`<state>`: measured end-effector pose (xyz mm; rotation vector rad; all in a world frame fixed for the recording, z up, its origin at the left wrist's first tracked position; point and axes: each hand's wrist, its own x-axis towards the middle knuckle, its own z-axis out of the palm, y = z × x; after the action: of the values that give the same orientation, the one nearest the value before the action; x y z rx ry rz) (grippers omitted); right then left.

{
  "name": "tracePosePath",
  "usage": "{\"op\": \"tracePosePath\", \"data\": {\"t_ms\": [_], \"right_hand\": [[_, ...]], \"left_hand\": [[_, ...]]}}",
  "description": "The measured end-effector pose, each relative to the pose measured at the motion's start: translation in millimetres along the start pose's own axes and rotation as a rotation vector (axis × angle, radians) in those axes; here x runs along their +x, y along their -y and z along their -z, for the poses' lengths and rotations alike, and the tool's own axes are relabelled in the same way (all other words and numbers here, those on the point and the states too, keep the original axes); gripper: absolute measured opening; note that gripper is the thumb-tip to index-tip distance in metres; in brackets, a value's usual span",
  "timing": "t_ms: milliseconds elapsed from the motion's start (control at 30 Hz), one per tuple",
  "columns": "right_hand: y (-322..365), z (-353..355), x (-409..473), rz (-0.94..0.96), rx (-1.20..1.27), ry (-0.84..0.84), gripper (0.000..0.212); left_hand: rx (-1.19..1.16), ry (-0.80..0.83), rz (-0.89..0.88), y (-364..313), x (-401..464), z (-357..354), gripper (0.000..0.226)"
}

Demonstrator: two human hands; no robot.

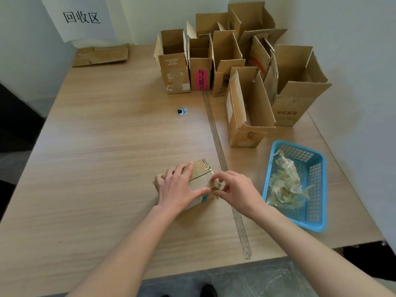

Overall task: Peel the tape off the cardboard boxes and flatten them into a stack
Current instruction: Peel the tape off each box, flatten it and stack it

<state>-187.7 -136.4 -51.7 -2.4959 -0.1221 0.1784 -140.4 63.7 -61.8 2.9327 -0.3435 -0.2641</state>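
A small taped cardboard box [200, 176] lies on the wooden table [107, 146] near the front middle. My left hand [179, 187] lies spread over its top and left side, fingers curled round it, holding it down. My right hand [233, 189] pinches the tape [215, 185] at the box's right edge between thumb and fingers. Much of the box is hidden under my hands. Several open upright cardboard boxes [244, 108] stand at the back right. A flattened piece of cardboard [100, 55] lies at the back left.
A blue plastic basket [317, 189] with crumpled peeled tape [285, 183] sits right of my right hand. A long strip of tape [216, 138] runs along the table seam. A round metal grommet [181, 111] is mid-table. A paper sign [81, 18] hangs on the wall.
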Motion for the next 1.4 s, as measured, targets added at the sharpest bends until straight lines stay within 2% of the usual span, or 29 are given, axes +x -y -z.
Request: {"op": "tracePosePath", "data": {"t_ms": [133,200,333,433,500,567,733,833,1033,1133,1167,1267,1300,1400], "right_hand": [[2,-12,-4,-0.085,0.003,-0.157,0.030],[3,-14,-3,-0.130,0.022,-0.175,0.027],[3,-6,0,-0.048,-0.155,-0.053,0.020],[3,4,-5,0.058,-0.286,0.037,0.020],[-1,12,-15,0.147,-0.351,0.051,0.019],[-16,28,-29,0.168,-0.315,0.038,0.017],[-78,74,-47,-0.136,-0.162,-0.168,0.011],[-97,75,-52,-0.248,-0.156,-0.201,0.008],[-118,56,-56,-0.275,-0.434,-0.073,0.014],[-114,55,-51,-0.267,-0.571,-0.075,0.006],[-112,55,-49,-0.276,-0.613,-0.071,0.008],[-107,57,-45,-0.299,-0.643,-0.062,0.039],[-107,57,-45,-0.288,-0.646,-0.056,0.041],[-102,60,-43,-0.227,-0.653,-0.067,0.026]], "left_hand": [[0.001,-0.010,-0.003,0,-1,0,0.106],[0.006,-0.009,-0.013,1,-1,-1,0.107],[-0.003,-0.006,-0.042,6,0,-2,0.115],[-0.023,0.016,-0.081,7,0,-5,0.111],[-0.035,0.007,-0.050,5,3,-3,0.109],[-0.049,0.028,-0.024,5,10,0,0.108],[-0.030,0.015,-0.089,7,6,-1,0.108],[-0.042,-0.013,-0.122,1,-1,-6,0.109],[-0.084,-0.036,-0.226,-27,-12,-23,0.110],[-0.093,-0.057,-0.234,-30,-13,-27,0.108],[-0.095,-0.058,-0.237,-29,-12,-28,0.108],[-0.104,-0.066,-0.240,-27,-13,-29,0.107],[-0.107,-0.068,-0.240,-27,-12,-29,0.107],[-0.115,-0.069,-0.239,-27,-12,-29,0.107]]}}
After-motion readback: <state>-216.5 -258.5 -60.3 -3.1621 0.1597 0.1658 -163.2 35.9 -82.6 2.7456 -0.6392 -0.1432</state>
